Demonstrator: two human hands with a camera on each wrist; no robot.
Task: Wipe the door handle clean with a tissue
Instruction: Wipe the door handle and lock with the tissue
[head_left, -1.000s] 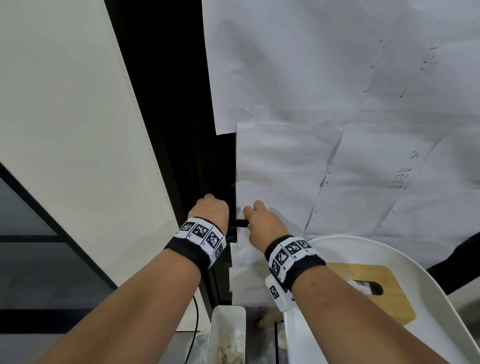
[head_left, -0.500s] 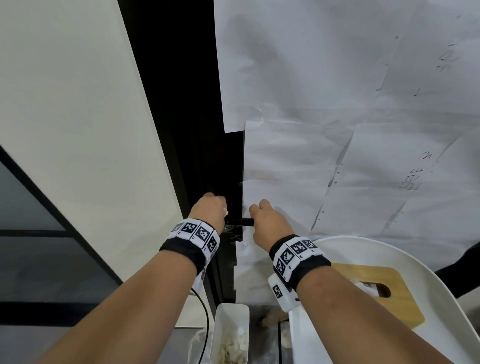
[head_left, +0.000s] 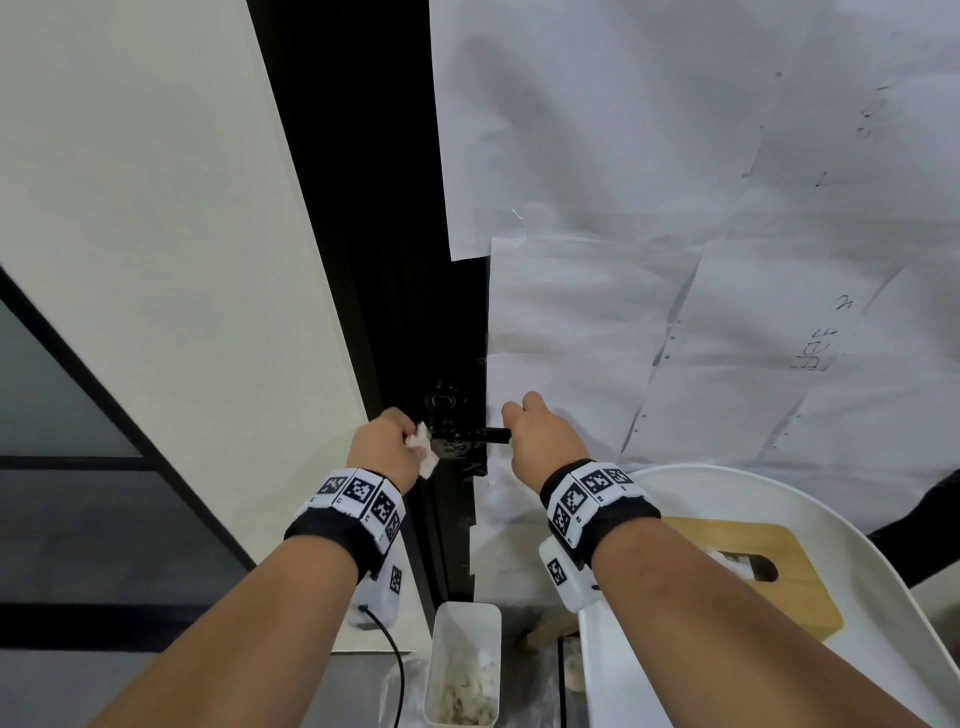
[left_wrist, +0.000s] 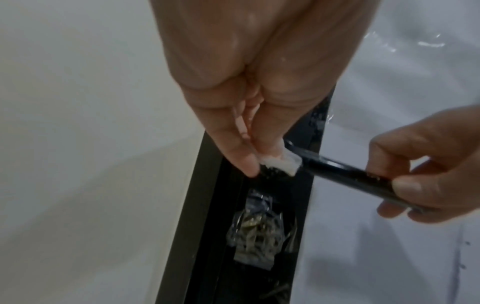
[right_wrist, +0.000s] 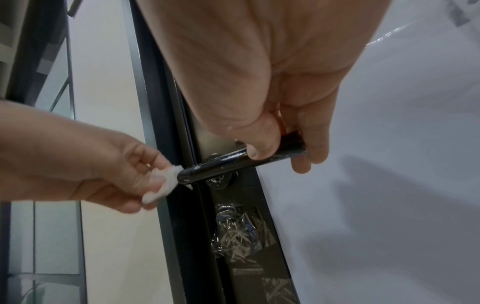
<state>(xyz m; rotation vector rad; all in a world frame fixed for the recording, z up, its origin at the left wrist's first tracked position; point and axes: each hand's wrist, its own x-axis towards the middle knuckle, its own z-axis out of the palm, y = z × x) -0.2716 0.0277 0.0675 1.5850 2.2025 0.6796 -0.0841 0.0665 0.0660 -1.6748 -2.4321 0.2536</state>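
Note:
A black lever door handle (head_left: 485, 435) (left_wrist: 345, 171) (right_wrist: 223, 163) sticks out of the dark door edge. My right hand (head_left: 540, 434) (right_wrist: 280, 148) (left_wrist: 420, 185) grips its free end, thumb on top and fingers curled under. My left hand (head_left: 387, 447) (left_wrist: 246, 156) (right_wrist: 103, 170) pinches a small crumpled white tissue (head_left: 422, 449) (left_wrist: 281, 163) (right_wrist: 166, 183) and holds it against the handle's pivot end. Above the lever sits a round lock (head_left: 441, 401).
White paper sheets (head_left: 649, 208) cover the door on the right; a cream wall (head_left: 145, 234) lies left. Crumpled clear tape (right_wrist: 236, 226) sticks below the handle. Below are a white bin (head_left: 462, 670) with used tissues and a white table (head_left: 831, 649) bearing a wooden-topped tissue box (head_left: 753, 566).
My left hand has slid left along the lever to its pivot end, and the tissue now shows beside my fingers. My right hand keeps its grip on the free end.

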